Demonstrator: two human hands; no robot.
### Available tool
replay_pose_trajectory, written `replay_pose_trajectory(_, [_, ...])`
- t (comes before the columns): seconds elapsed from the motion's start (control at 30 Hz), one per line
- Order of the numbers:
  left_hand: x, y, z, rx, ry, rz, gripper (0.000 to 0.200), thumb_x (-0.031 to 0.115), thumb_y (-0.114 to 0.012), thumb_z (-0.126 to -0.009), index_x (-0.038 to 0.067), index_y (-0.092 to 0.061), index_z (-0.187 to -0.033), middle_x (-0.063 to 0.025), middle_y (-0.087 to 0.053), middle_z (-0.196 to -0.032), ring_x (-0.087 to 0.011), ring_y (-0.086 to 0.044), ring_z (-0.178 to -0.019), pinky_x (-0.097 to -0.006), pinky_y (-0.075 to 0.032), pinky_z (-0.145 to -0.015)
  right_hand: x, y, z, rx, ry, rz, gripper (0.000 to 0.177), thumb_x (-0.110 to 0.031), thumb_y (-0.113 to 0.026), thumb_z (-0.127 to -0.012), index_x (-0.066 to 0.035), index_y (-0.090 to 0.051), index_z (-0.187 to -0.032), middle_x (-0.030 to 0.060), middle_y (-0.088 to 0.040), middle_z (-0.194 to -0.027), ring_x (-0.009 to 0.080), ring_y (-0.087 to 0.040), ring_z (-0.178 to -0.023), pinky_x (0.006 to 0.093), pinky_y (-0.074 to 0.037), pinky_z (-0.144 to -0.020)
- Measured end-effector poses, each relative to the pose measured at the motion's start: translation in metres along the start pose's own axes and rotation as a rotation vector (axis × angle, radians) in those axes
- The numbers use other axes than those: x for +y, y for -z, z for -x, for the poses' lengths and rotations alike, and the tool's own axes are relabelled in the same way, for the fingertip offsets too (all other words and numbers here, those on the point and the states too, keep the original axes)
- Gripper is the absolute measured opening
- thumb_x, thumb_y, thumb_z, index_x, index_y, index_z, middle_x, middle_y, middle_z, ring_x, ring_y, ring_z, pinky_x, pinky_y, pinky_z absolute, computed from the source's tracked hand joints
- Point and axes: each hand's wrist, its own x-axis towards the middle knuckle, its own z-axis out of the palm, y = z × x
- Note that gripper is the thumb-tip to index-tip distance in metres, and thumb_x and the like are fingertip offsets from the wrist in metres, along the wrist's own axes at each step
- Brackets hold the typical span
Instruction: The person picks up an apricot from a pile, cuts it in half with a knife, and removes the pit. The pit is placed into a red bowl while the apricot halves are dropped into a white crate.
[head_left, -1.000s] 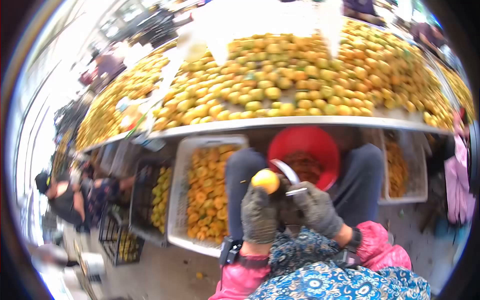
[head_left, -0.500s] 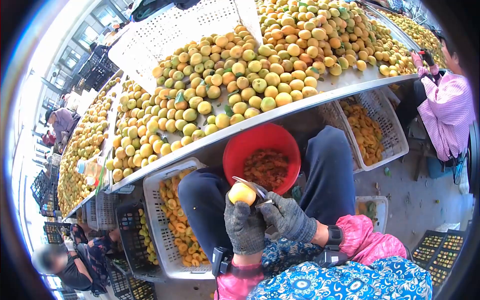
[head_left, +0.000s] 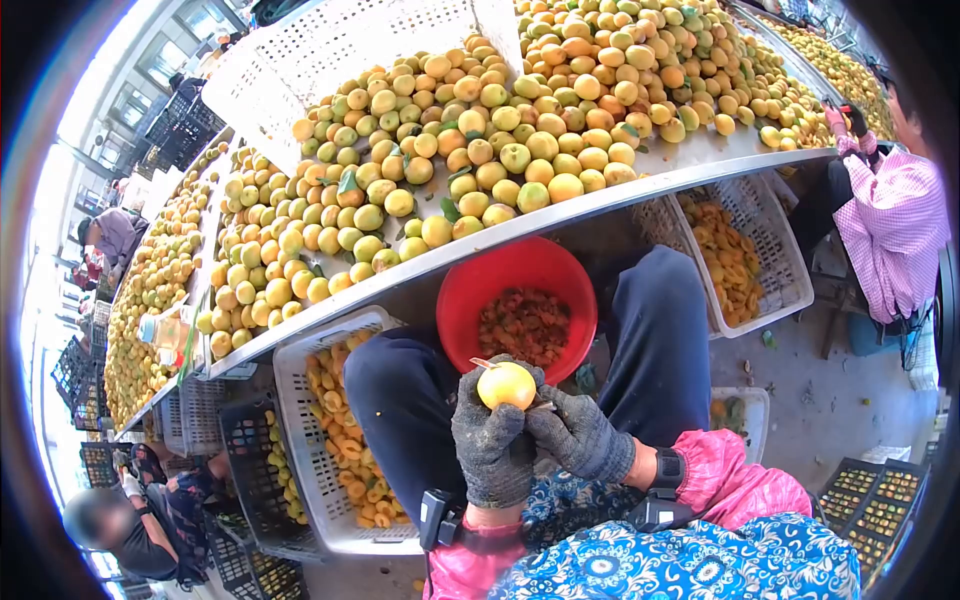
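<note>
My left hand [head_left: 490, 445], in a grey knit glove, is closed around a yellow apricot [head_left: 507, 386] above my lap. Beside it, my gloved right hand [head_left: 588, 440] is closed on a small knife. Most of the knife is hidden behind the fruit; what looks like its blade tip [head_left: 483, 363] shows at the apricot's upper left. Between my knees stands a red basin [head_left: 462, 300] with brownish-orange fruit scraps [head_left: 525, 328] inside, just beyond my hands.
Whole apricots [head_left: 545, 165] cover the metal-edged table [head_left: 680, 178] ahead. A white crate [head_left: 300, 405] of halved apricots stands at my left, with a black crate [head_left: 235, 445] beside it. Another white crate [head_left: 795, 265] holds fruit pieces at right. Other people [head_left: 895, 220] sit nearby.
The apricot has turned and moved slightly right and is held between both hands. The knife blade, earlier plainly visible across the fruit's top, is now mostly hidden behind it. The view has shifted slightly.
</note>
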Motion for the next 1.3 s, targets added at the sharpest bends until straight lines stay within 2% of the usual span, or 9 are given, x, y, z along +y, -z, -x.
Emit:
replay_pose_trajectory(0.17, [0.022,0.007,-0.006,-0.038,0.042,-0.146,0.059,0.022,-0.083,-0.068,-0.003,-0.056,-0.113,-0.0137,-0.065,-0.103,-0.0213,-0.063,-0.091,-0.0321,-0.052,-0.084,-0.011,0.019,-0.002,-0.130,0.120,0.178,0.028,-0.022,-0.058,-0.093,-0.002,-0.055,-0.113,0.0154,-0.064,-0.081,0.0292,-0.067,-0.078,0.0373,-0.051,-0.066])
replay_pose_trajectory(0.27, [0.042,0.014,-0.012,-0.133,0.071,-0.526,0.058,0.013,-0.088,-0.057,-0.003,-0.063,-0.107,-0.0098,-0.068,-0.099,-0.0164,-0.064,-0.092,-0.0293,-0.052,-0.083,-0.018,0.041,-0.006,-0.236,0.083,0.269,0.027,-0.026,-0.058,-0.092,-0.003,-0.056,-0.107,0.0165,-0.064,-0.079,0.0318,-0.066,-0.076,0.0395,-0.051,-0.065])
replay_pose_trajectory(0.53, [0.077,0.020,-0.039,-0.415,0.261,-1.055,0.052,0.004,-0.086,-0.057,0.003,-0.065,-0.105,-0.0074,-0.068,-0.097,-0.0138,-0.064,-0.089,-0.0275,-0.053,-0.079,-0.041,0.056,-0.021,-0.413,0.032,0.758,0.029,-0.032,-0.055,-0.093,-0.004,-0.057,-0.097,0.0196,-0.060,-0.069,0.0363,-0.063,-0.064,0.0459,-0.048,-0.056])
replay_pose_trajectory(0.63, [0.076,0.021,-0.047,-0.582,0.179,-1.203,0.047,0.010,-0.085,-0.059,0.008,-0.065,-0.102,-0.0076,-0.066,-0.094,-0.0202,-0.065,-0.089,-0.0325,-0.053,-0.078,-0.030,0.058,-0.025,-0.464,0.097,0.865,0.029,-0.034,-0.058,-0.091,-0.008,-0.059,-0.104,0.0182,-0.059,-0.062,0.0361,-0.062,-0.058,0.0461,-0.047,-0.050])
replay_pose_trajectory(0.73, [0.079,0.005,-0.055,-0.838,-0.184,-1.620,0.038,0.015,-0.084,-0.062,0.007,-0.064,-0.093,-0.0128,-0.063,-0.090,-0.0343,-0.061,-0.082,-0.0421,-0.050,-0.074,-0.037,0.054,-0.033,-0.507,0.120,0.909,0.032,-0.036,-0.054,-0.092,-0.004,-0.058,-0.094,0.0194,-0.060,-0.068,0.0354,-0.063,-0.065,0.0466,-0.048,-0.055])
replay_pose_trajectory(0.87, [0.077,0.001,-0.059,-0.694,-0.340,-1.651,0.041,0.015,-0.083,-0.064,0.008,-0.063,-0.099,-0.0122,-0.063,-0.091,-0.0302,-0.063,-0.085,-0.0382,-0.051,-0.075,-0.041,0.058,-0.042,-0.398,-0.010,0.943,0.032,-0.037,-0.057,-0.090,-0.007,-0.056,-0.100,0.0173,-0.063,-0.070,0.0353,-0.064,-0.061,0.0467,-0.048,-0.052])
replay_pose_trajectory(0.97, [0.072,0.004,-0.039,-0.219,0.208,-0.868,0.048,0.017,-0.075,-0.077,0.003,-0.057,-0.118,-0.0083,-0.064,-0.107,-0.0172,-0.062,-0.089,-0.0301,-0.052,-0.075,-0.028,0.056,-0.035,-0.130,0.282,0.832,0.031,-0.036,-0.059,-0.089,-0.008,-0.056,-0.102,0.0154,-0.064,-0.071,0.0350,-0.064,-0.060,0.0449,-0.048,-0.052])
replay_pose_trajectory(1.0, [0.064,0.010,-0.034,-0.279,0.155,-0.778,0.045,0.022,-0.068,-0.087,-0.002,-0.054,-0.122,-0.0078,-0.063,-0.107,-0.0105,-0.058,-0.087,-0.0238,-0.049,-0.072,-0.018,0.055,-0.032,-0.083,0.229,0.787,0.031,-0.036,-0.061,-0.088,-0.009,-0.056,-0.102,0.0148,-0.064,-0.073,0.0351,-0.064,-0.063,0.0434,-0.049,-0.052])
replay_pose_trajectory(1.3, [0.028,-0.008,-0.007,0.053,0.111,-0.767,0.030,0.017,-0.065,-0.089,-0.002,-0.059,-0.111,-0.0080,-0.067,-0.094,-0.0146,-0.062,-0.087,-0.0277,-0.049,-0.080,-0.006,0.049,-0.026,-0.206,0.161,0.788,0.033,-0.031,-0.061,-0.089,-0.009,-0.053,-0.112,0.0165,-0.063,-0.074,0.0358,-0.063,-0.063,0.0432,-0.049,-0.053])
